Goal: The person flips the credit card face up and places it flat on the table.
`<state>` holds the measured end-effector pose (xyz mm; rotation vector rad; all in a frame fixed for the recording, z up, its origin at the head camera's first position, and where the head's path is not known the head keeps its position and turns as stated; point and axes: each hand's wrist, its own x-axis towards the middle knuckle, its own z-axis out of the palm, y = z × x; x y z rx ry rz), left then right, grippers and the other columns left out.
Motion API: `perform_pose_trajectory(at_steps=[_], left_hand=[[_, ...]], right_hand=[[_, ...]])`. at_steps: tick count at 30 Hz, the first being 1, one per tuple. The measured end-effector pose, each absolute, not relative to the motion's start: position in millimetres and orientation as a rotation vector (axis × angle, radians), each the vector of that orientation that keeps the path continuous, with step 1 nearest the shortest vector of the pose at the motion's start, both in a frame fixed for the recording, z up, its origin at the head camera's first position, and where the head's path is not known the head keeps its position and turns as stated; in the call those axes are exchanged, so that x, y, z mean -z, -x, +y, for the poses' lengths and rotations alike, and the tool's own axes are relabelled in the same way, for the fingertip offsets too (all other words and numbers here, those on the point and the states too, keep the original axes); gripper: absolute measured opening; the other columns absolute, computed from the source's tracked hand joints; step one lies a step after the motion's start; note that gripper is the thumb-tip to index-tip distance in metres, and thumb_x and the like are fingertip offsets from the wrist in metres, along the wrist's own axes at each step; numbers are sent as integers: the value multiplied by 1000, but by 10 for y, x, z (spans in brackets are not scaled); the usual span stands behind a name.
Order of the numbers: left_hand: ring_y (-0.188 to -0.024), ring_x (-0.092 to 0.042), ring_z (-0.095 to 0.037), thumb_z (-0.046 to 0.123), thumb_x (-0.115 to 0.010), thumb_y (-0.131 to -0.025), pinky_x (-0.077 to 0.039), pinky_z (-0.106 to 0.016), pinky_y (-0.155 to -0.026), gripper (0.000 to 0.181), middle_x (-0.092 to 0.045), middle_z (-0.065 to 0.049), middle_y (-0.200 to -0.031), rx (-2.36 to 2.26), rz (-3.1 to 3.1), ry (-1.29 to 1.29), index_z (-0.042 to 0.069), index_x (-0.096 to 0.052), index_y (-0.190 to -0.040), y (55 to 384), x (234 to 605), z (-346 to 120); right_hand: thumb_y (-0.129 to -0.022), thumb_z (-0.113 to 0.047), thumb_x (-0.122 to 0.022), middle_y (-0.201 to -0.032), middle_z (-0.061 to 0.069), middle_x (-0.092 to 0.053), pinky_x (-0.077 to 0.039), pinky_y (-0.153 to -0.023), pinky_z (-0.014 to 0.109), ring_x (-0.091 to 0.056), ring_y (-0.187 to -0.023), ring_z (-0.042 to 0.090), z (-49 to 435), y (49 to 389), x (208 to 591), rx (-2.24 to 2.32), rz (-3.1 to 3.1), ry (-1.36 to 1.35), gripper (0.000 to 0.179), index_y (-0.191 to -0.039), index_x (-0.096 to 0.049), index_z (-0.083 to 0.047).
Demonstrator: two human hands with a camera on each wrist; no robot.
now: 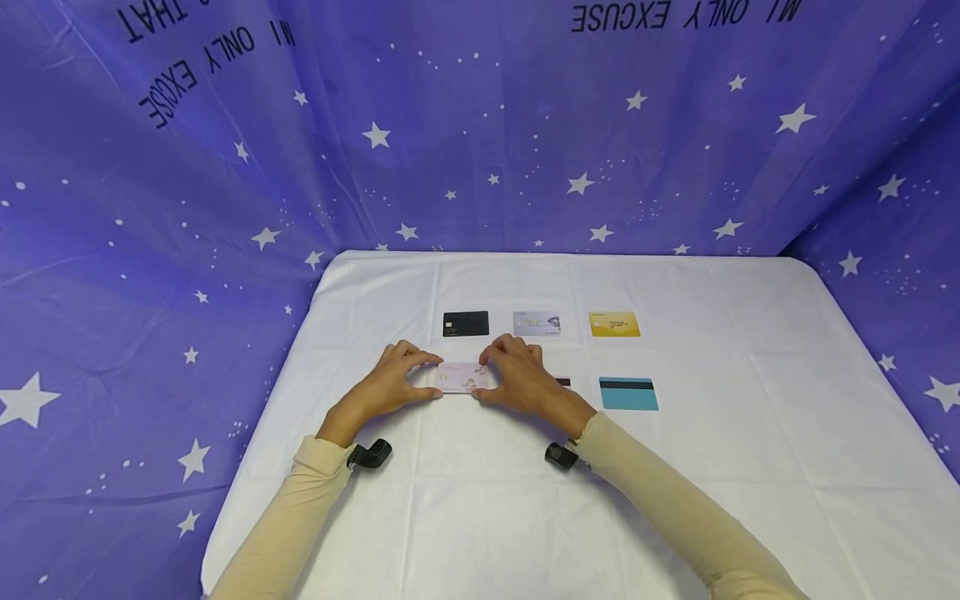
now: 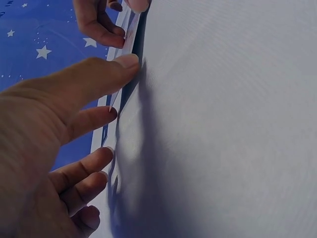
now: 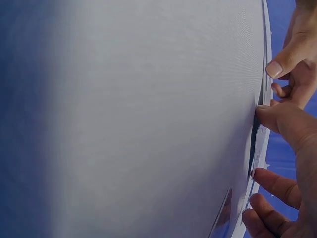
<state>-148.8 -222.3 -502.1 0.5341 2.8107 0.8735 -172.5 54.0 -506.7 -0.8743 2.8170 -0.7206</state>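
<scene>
Both hands hold a pale pink VIP card (image 1: 461, 378) just over the white cloth, printed side up. At its left end, the thumb and index finger of the left hand (image 1: 388, 382) pinch the long edges. The right hand (image 1: 519, 377) grips the other end the same way, covering its right corners. In the left wrist view the card (image 2: 130, 37) is edge-on, with a dark shadow beneath it. Behind the right hand, another card (image 1: 562, 382) with a dark stripe is mostly hidden.
A black card (image 1: 466, 324), a silver card (image 1: 537, 323) and a yellow card (image 1: 614, 324) lie in a back row. To the right lies a blue card (image 1: 628, 394), stripe side up. Purple star-printed curtains (image 1: 525, 150) surround the white-covered table (image 1: 720, 517).
</scene>
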Motion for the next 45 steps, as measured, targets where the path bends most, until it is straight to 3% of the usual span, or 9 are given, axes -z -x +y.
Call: perform_pose_trajectory(at_steps=[19, 29, 45], left_hand=[[-110, -48, -29, 33, -89, -87, -39, -49, -100, 58, -56, -14, -128, -801, 2887, -637, 13, -70, -137, 1477, 5018, -2229], [-115, -51, -31, 34, -88, -87, -39, -53, -103, 57, -57, -14, -130, -793, 2894, -616, 15, -70, -137, 1473, 5015, -2220], [-116, -54, -32, 40, -86, -86, -41, -50, -97, 58, -62, -10, -127, -639, 2958, -599, 17, -72, -138, 1426, 4975, -2185]], right_hand=[[-90, -47, -84, -134, 6, -53, -33, -101, 54, -51, -123, 29, 548, 1732, 5055, 716, 2804, 894, 49, -126, -66, -19], [-91, -48, -83, -135, 7, -53, -33, -102, 55, -50, -126, 30, 558, 1746, 5044, 711, 2789, 904, 51, -128, -65, -18], [-90, -47, -82, -137, 8, -53, -33, -101, 56, -49, -127, 32, 549, 1733, 5052, 711, 2782, 909, 50, -126, -65, -17]])
